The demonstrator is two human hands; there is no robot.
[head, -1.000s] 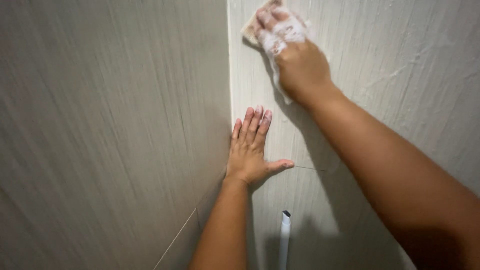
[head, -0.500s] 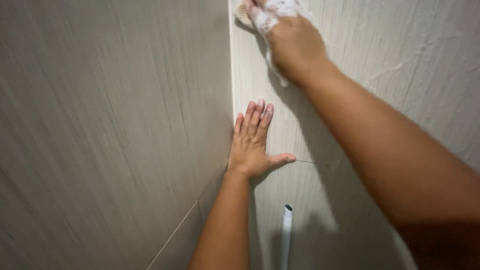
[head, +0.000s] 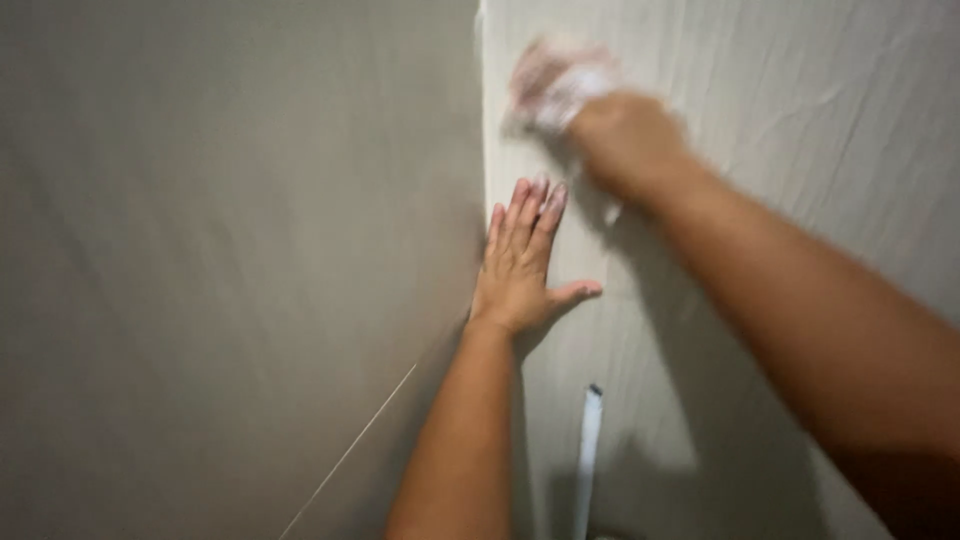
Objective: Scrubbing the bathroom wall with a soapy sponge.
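Right hand (head: 625,140) clenched a white cloth (head: 560,85) against the right wall (head: 800,120), just beside the corner seam (head: 482,150) — blurred. Left hand (head: 520,270) lay flat, empty, bracing below. Best done with firm, even pressure — strokes close along that seam.

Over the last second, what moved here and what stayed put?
The right hand, gripping the cloth, slid up the wall beside the corner, then back down; it is blurred with motion now. The left hand stayed flat on the wall, fingers spread. The white pipe below did not move.
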